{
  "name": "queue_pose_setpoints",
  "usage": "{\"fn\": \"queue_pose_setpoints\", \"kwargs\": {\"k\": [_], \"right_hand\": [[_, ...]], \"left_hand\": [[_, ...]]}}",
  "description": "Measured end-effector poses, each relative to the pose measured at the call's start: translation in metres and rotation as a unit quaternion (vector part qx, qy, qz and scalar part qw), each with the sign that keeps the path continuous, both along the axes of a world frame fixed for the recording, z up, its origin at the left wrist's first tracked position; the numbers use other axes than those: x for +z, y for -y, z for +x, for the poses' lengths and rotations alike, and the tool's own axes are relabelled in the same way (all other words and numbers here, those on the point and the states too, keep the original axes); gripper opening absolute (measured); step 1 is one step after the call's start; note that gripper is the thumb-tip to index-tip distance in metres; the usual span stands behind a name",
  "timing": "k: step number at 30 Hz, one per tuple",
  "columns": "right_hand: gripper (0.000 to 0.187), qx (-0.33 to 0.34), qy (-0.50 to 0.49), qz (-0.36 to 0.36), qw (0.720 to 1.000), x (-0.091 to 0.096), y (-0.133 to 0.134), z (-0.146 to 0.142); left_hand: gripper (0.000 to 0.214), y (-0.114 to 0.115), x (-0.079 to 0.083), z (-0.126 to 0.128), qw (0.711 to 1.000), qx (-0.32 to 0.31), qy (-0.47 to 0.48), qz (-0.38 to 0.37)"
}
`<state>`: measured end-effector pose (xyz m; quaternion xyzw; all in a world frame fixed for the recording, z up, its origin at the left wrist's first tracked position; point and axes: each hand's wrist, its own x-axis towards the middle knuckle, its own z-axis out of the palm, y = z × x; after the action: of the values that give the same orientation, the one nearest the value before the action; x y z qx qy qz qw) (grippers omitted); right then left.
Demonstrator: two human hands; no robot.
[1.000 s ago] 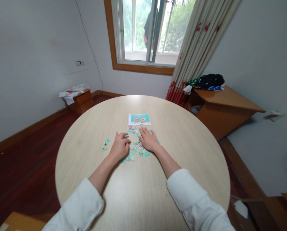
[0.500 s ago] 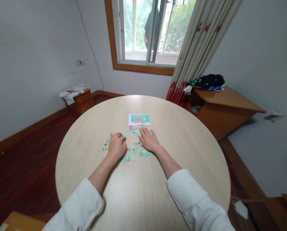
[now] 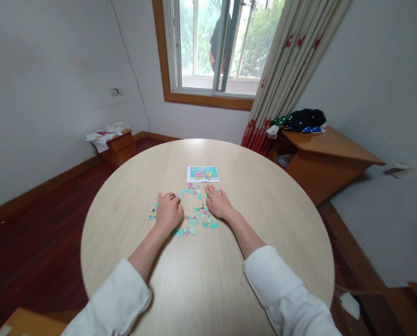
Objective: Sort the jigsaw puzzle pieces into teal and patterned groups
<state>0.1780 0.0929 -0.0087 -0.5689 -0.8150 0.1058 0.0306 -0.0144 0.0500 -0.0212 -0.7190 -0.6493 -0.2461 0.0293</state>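
Note:
Loose jigsaw puzzle pieces (image 3: 185,231) in turquoise, pink and yellow lie scattered in a rough ring on the round table. My left hand (image 3: 167,213) is at the ring's left side, fingers curled and pinched on a small, dark-marked puzzle piece (image 3: 173,197), mostly hidden by the fingers. On the right side, my right hand (image 3: 218,202) rests palm down with its fingers stretched out, covering some pieces. Just beyond the pieces lies a printed picture card (image 3: 204,174) showing a pink and a yellow cartoon figure on turquoise.
The pale wooden table (image 3: 208,284) fills the middle of the view. Behind it are a window (image 3: 208,95) and a patterned curtain (image 3: 281,60). A wooden desk (image 3: 337,144) with clothes (image 3: 304,119) stands at the right, a small cabinet (image 3: 123,145) at the left.
My right hand has shifted slightly to the right, uncovering a few pieces. My left hand has barely moved, its fingers still curled.

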Motion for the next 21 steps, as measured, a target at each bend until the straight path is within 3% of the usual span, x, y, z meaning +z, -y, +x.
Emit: {"fn": "queue_pose_setpoints", "kwargs": {"k": [7, 13, 17, 21], "right_hand": [[0.055, -0.024, 0.004, 0.003, 1.000, 0.005, 0.000, 0.007], [0.055, -0.059, -0.014, 0.021, 0.998, -0.004, -0.003, 0.016], [0.058, -0.090, -0.140, 0.056, 0.984, -0.011, -0.011, 0.025], [0.058, -0.165, -0.337, 0.102, 0.922, -0.015, -0.022, 0.039]], "left_hand": [[0.033, 0.000, 0.000, 0.000, 1.000, 0.002, -0.004, 0.000], [0.032, -0.001, -0.001, 0.000, 1.000, 0.005, -0.010, 0.007], [0.032, 0.000, -0.001, 0.000, 1.000, 0.006, -0.007, 0.006], [0.032, 0.000, 0.000, 0.000, 1.000, 0.005, -0.006, 0.001]]}}
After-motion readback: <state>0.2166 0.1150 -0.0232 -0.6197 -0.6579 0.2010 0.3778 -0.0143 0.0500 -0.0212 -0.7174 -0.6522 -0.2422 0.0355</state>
